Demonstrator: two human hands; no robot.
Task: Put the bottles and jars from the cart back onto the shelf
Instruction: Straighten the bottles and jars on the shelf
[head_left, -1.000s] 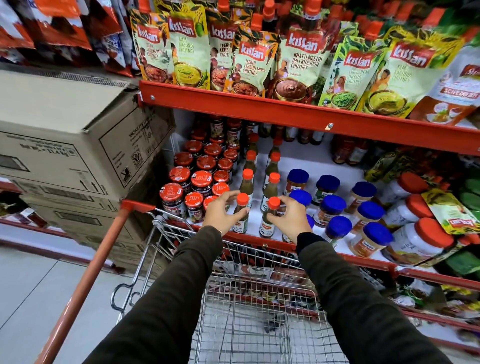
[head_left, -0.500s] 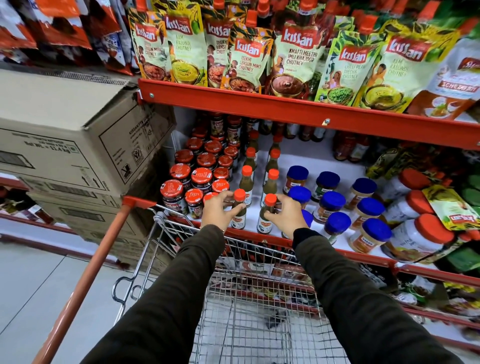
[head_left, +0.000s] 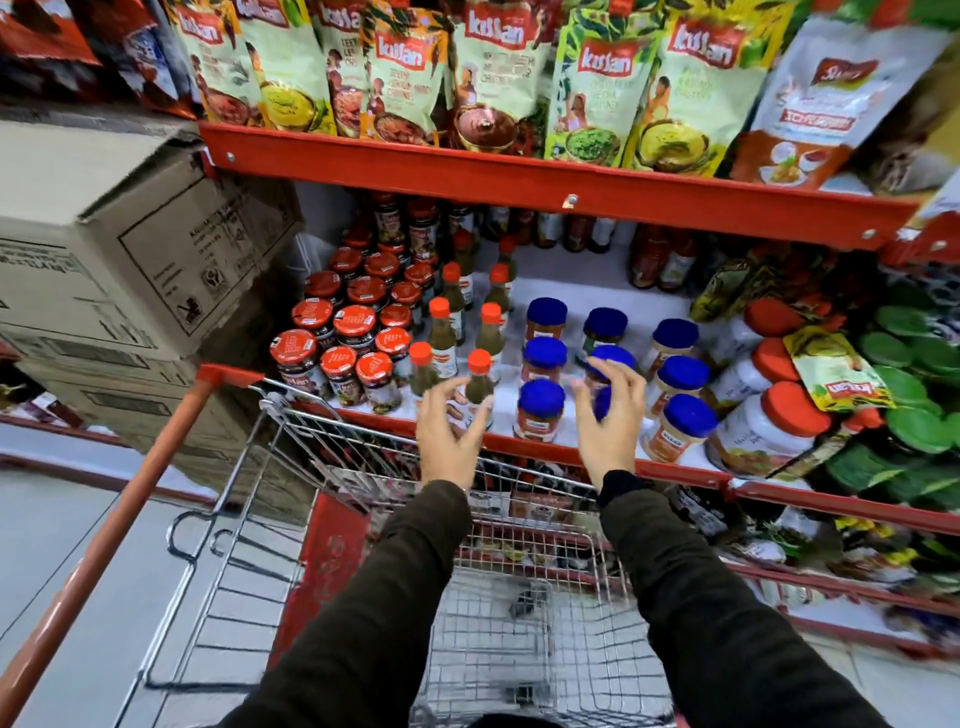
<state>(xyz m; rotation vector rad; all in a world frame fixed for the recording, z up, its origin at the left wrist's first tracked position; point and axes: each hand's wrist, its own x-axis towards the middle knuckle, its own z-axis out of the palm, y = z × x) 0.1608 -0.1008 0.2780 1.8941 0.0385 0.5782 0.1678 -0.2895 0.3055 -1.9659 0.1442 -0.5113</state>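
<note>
Two rows of green sauce bottles with orange caps stand on the white shelf (head_left: 582, 296); the front pair are one bottle (head_left: 423, 370) and another (head_left: 480, 378) at the shelf's front edge. My left hand (head_left: 448, 431) hovers just in front of them, fingers spread, holding nothing. My right hand (head_left: 612, 415) is open too, raised in front of the blue-capped jars (head_left: 541, 410). Red-lidded jars (head_left: 340, 332) fill the shelf's left side. The wire cart (head_left: 498, 613) below my arms looks nearly bare.
A red shelf lip (head_left: 545, 189) with chutney pouches (head_left: 498, 67) overhangs the jars. Stacked cardboard boxes (head_left: 130, 244) stand at the left. Large white jars with orange lids (head_left: 769, 421) and green packets (head_left: 914, 395) crowd the right. The cart's orange handle (head_left: 104, 530) runs down the left.
Both hands have let go of the two front green bottles and pulled back from the shelf with fingers spread. The right hand shifted to the right, in front of the blue-capped jars.
</note>
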